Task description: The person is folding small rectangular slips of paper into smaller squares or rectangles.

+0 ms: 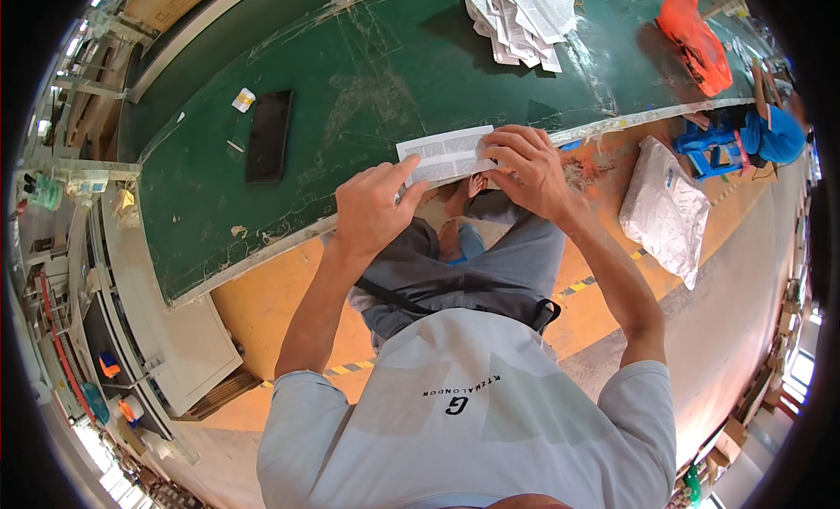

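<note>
A narrow printed leaflet (446, 155), white with dense small text, is held level between my two hands at the near edge of the green table. My left hand (378, 201) pinches its left end between thumb and fingers. At the other end my right hand (530, 169) grips the paper the same way, fingers bent over the top. Fold lines seem to run across the leaflet; whether it has more than one layer I cannot tell. Farther back on the table lies a loose pile of similar printed sheets (522, 23).
On the green tabletop (350, 98) a black phone (269, 136) lies at left, beside a small white-and-yellow packet (243, 99). An orange plastic bag (694, 41) rests at the far right. A silvery-white sack (665, 207) lies on the floor, near a person in blue (777, 133).
</note>
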The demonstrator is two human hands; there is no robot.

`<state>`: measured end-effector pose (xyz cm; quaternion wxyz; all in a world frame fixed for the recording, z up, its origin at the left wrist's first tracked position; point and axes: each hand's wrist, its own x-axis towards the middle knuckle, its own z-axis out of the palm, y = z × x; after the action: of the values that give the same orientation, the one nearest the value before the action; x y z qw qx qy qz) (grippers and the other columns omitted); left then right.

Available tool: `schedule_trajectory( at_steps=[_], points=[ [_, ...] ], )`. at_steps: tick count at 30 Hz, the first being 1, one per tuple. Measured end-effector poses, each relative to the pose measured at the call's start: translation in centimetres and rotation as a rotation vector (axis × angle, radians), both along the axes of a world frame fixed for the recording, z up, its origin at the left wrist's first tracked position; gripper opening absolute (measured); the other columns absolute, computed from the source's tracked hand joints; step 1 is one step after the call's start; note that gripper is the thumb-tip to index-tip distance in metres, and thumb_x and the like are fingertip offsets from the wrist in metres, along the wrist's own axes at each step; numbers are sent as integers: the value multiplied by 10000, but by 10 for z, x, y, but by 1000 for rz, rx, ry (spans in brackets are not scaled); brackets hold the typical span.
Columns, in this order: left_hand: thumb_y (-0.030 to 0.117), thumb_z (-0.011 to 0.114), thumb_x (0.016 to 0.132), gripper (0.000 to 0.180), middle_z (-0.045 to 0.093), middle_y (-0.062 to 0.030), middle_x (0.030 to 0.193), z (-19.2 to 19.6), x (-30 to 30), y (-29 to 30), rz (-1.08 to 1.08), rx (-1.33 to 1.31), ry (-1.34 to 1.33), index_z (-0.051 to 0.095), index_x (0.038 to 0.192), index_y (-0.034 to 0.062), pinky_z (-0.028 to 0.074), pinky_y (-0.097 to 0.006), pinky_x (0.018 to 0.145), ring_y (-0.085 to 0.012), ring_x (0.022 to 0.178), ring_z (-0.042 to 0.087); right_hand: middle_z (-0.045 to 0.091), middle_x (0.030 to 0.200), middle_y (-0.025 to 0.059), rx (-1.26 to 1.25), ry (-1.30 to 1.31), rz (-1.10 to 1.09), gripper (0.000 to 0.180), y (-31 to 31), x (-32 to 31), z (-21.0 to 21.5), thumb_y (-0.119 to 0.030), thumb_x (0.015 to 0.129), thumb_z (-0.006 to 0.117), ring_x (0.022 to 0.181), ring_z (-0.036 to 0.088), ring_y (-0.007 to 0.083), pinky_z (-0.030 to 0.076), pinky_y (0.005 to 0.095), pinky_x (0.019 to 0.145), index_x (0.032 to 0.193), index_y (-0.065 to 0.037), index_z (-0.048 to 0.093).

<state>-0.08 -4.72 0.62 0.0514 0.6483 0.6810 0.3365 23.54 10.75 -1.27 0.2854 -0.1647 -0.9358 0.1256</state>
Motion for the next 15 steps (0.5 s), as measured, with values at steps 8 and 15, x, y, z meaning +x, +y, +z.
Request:
schedule_trajectory(
  at_steps=[8, 15],
  points=[
    [293, 817, 783, 367, 643, -79, 721, -6, 7, 3, -67, -7, 177, 751, 1083, 92, 502, -383, 586, -278, 643, 640, 669, 1213, 22, -9, 3, -9, 371, -1, 3, -2, -143, 762, 798, 1189, 605, 253, 455, 419, 960, 1109, -123, 668],
    [260, 830, 762, 352, 639, -80, 715, -9, 10, 4, -78, 23, 191, 745, 1057, 88, 502, -385, 587, -281, 641, 636, 696, 1157, 36, -90, 35, 9, 372, 4, 4, -1, -102, 753, 800, 1166, 623, 262, 470, 421, 956, 1106, -107, 685]
  ],
)
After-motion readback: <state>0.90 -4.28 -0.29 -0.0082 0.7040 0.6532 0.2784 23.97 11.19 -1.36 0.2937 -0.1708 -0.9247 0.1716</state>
